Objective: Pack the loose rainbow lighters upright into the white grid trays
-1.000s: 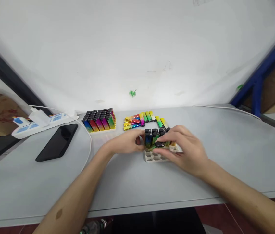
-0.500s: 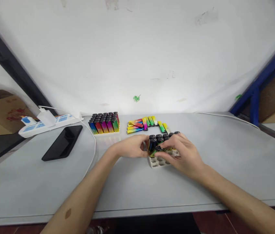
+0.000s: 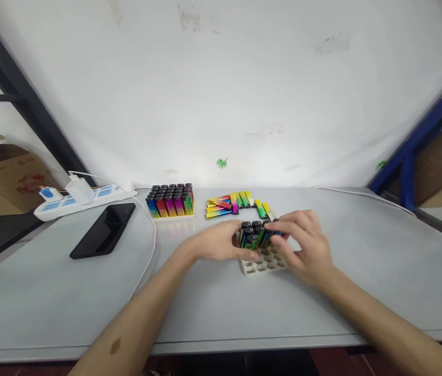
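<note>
A white honeycomb tray (image 3: 263, 263) lies on the grey table (image 3: 221, 303), with several rainbow lighters (image 3: 255, 235) standing in its far rows. My left hand (image 3: 216, 244) rests against the tray's left side, fingers curled beside the lighters. My right hand (image 3: 307, 245) is at the tray's right side, its fingertips closed around the black tops of the standing lighters. The near slots of the tray show bare.
A full tray of lighters (image 3: 171, 200) stands at the back, with loose lighters (image 3: 236, 202) lying flat beside it. A black phone (image 3: 105, 237), a white power strip (image 3: 75, 199) and its cable (image 3: 151, 245) lie to the left. Cardboard boxes (image 3: 1, 177) flank the table.
My right hand has drawn back from over the tray's front to its right side, uncovering the near slots. The camera has tilted up slightly.
</note>
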{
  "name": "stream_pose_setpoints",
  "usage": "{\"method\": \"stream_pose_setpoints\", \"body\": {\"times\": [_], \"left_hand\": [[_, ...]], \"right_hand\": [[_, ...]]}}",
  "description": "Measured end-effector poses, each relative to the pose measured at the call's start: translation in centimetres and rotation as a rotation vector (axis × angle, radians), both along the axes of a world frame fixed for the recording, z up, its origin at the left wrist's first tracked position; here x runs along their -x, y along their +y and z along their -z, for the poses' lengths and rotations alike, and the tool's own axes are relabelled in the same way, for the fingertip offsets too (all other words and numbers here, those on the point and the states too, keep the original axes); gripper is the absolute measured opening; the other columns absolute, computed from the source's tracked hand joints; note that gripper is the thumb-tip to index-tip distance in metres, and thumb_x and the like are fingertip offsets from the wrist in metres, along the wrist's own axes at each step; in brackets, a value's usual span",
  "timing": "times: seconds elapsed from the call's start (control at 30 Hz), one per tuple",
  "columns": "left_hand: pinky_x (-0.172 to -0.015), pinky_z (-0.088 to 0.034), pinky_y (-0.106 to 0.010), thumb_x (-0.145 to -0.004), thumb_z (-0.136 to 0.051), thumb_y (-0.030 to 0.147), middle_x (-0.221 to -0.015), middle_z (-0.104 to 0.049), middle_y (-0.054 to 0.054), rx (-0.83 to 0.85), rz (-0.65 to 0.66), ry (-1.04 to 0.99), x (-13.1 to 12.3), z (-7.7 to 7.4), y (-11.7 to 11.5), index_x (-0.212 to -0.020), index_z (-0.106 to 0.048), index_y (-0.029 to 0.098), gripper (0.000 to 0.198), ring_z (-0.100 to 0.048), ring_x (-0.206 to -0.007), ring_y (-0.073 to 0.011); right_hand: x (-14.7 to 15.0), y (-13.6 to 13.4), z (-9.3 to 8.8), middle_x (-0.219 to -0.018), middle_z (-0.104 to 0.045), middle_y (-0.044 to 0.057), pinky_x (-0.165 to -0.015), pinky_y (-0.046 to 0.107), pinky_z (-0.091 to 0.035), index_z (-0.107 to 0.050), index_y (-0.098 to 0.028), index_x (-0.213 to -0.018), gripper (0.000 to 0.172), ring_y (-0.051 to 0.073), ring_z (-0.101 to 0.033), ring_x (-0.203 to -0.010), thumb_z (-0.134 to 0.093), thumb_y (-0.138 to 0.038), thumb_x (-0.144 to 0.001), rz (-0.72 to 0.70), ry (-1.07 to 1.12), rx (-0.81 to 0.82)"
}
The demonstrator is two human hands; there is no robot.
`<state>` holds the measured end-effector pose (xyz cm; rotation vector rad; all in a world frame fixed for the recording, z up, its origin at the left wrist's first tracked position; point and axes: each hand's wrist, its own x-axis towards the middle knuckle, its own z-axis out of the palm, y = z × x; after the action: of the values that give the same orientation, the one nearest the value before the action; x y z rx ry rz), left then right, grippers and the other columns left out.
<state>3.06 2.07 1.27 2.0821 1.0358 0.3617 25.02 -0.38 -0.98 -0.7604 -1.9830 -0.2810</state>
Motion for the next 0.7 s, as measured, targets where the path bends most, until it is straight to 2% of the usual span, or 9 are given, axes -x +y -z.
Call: {"method": "stream_pose_setpoints", "body": {"times": [0.1,0.2,0.27,0.37,0.47,0.6,0.7], "left_hand": [[-0.069,-0.046,-0.033,-0.067,-0.072,0.061,-0.097,-0.068,-0.004,-0.048,-0.059,-0.038,-0.4,0.7,0.2,-0.104,-0.06,0.021,0.056,-0.062,-0.084,-0.0247],[-0.067,-0.045,-0.034,-0.065,-0.073,0.062,-0.092,-0.066,-0.005,-0.074,-0.104,0.011,-0.5,1.2,0.4,-0.1,-0.059,0.02,0.056,-0.06,-0.08,-0.0246],[-0.066,-0.045,-0.033,-0.065,-0.072,0.063,-0.09,-0.065,-0.005,-0.079,-0.112,0.029,-0.4,1.4,0.5,-0.099,-0.058,0.02,0.056,-0.059,-0.079,-0.024],[-0.064,-0.044,-0.033,-0.066,-0.071,0.064,-0.088,-0.063,-0.004,-0.067,-0.111,0.035,-0.3,1.3,0.5,-0.098,-0.057,0.02,0.056,-0.058,-0.077,-0.0228],[-0.062,-0.042,-0.031,-0.067,-0.071,0.064,-0.086,-0.063,-0.004,-0.049,-0.105,0.036,-0.3,1.3,0.4,-0.097,-0.056,0.02,0.056,-0.057,-0.074,-0.0215],[-0.062,-0.042,-0.031,-0.067,-0.07,0.064,-0.086,-0.062,-0.003,-0.047,-0.115,0.028,-0.3,1.3,0.3,-0.097,-0.056,0.02,0.055,-0.057,-0.074,-0.0211],[-0.063,-0.042,-0.031,-0.067,-0.07,0.063,-0.087,-0.062,-0.003,-0.047,-0.128,0.017,-0.3,1.3,0.2,-0.099,-0.056,0.02,0.055,-0.057,-0.075,-0.0215]], "right_hand": [[-1.5,2.1,-0.2,-0.084,-0.065,0.004,-0.079,0.038,-0.041,-0.064,-0.022,-0.09,0.016,0.02,-0.055,-0.083,-0.049,-0.025,-0.096,0.128,0.209,0.111],[-2.9,5.3,0.4,-0.091,-0.066,0.006,-0.078,0.035,-0.043,-0.066,-0.022,-0.092,0.026,0.022,-0.057,-0.09,-0.045,-0.037,-0.098,0.242,0.326,0.326],[-3.5,7.4,1.3,-0.098,-0.067,0.007,-0.078,0.035,-0.044,-0.066,-0.02,-0.098,0.029,0.021,-0.058,-0.089,-0.045,-0.041,-0.097,0.239,0.281,0.448],[-3.8,9.5,2.9,-0.098,-0.063,0.009,-0.083,0.036,-0.044,-0.066,-0.02,-0.112,0.035,0.023,-0.057,-0.094,-0.044,-0.042,-0.096,0.219,0.011,0.558],[-3.9,10.1,3.9,-0.093,-0.061,0.01,-0.086,0.039,-0.043,-0.067,-0.02,-0.111,0.035,0.025,-0.055,-0.091,-0.045,-0.041,-0.095,0.264,-0.222,0.574],[-3.9,9.0,3.8,-0.096,-0.064,0.011,-0.083,0.037,-0.043,-0.063,-0.016,-0.113,0.033,0.025,-0.056,-0.09,-0.045,-0.036,-0.094,0.323,-0.255,0.586],[-4.1,7.8,2.9,-0.099,-0.066,0.014,-0.079,0.037,-0.043,-0.061,-0.014,-0.112,0.033,0.027,-0.057,-0.089,-0.052,-0.036,-0.089,0.454,-0.28,0.608]]}}
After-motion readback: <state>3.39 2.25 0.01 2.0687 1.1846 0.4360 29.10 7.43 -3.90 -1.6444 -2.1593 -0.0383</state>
